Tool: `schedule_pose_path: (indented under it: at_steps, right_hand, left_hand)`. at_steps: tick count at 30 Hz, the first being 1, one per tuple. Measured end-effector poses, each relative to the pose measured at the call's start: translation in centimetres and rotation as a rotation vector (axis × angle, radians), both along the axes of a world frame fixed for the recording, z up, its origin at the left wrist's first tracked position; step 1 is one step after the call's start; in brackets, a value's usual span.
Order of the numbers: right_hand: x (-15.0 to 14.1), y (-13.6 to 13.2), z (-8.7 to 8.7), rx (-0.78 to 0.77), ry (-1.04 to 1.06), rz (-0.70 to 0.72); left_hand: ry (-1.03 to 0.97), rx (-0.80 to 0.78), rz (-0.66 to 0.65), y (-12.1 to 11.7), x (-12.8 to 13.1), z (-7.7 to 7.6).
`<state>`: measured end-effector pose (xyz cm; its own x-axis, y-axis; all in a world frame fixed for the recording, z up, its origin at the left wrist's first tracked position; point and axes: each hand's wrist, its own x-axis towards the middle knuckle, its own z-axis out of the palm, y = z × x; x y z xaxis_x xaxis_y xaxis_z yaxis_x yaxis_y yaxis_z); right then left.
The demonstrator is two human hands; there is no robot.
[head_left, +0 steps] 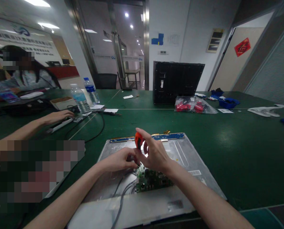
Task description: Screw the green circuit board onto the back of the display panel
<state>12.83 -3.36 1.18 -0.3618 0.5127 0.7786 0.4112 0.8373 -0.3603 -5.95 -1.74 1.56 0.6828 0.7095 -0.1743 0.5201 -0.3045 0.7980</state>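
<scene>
Watching from a distance, I see the right hand (157, 155) gripping an orange-red screwdriver (138, 140) between thumb and fingers, nearly upright, with a fingertip at the top of its handle. Just to its left, the left hand (122, 159) has its fingers bent close together beside the tool's lower end; I cannot tell whether they pinch anything. On the near side of the fingertips, partly under the right wrist, a green circuit board (153, 181) lies on a wide metal panel (189, 156).

I judge the step to be screwdriver work around the board's far left corner, though the tip is too hidden to show what it meets. To do it well, I would hold the shaft square to the board, press straight down and turn gently, letting the left fingertips guard nearby parts. Dark cables (121, 203) on the near side of the left hand should not be tugged.

Beyond the fingertips, a thin blue strip (174, 136) lines the panel's far edge and looks easy to knock. The panel's right edge slants past the right forearm; outside it, green tabletop (239, 152) offers the most room. Leftward is tighter: another person's hand (59, 116) rests beyond the left hand, near a water bottle (81, 100).
</scene>
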Motion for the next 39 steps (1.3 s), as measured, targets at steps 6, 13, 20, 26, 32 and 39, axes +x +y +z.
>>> schedule_pose_path:
  at_steps: [6,13,20,26,32,39]
  right_hand:
    - [-0.01,0.11,-0.01,0.035,-0.008,0.017]
    - [0.16,-0.24,0.35,-0.009,-0.011,0.033]
    - [-0.1,0.15,0.02,0.057,0.024,0.01]
    - [0.13,-0.03,0.19,0.02,0.015,0.039]
    - [0.33,-0.38,0.6,-0.03,-0.009,0.061]
    - [-0.05,-0.01,0.28,0.031,-0.001,0.018]
  left_hand:
    - [0.0,0.01,0.027,-0.21,0.01,0.1]
    - [-0.034,0.028,-0.006,-0.04,-0.05,-0.08]
    - [0.022,0.018,0.018,-0.13,-0.05,0.03]
    - [0.003,0.035,0.015,-0.01,-0.11,-0.24]
    - [-0.026,0.023,-0.023,0.29,-0.14,-0.52]
    - [-0.003,0.006,0.025,-0.19,-0.06,-0.11]
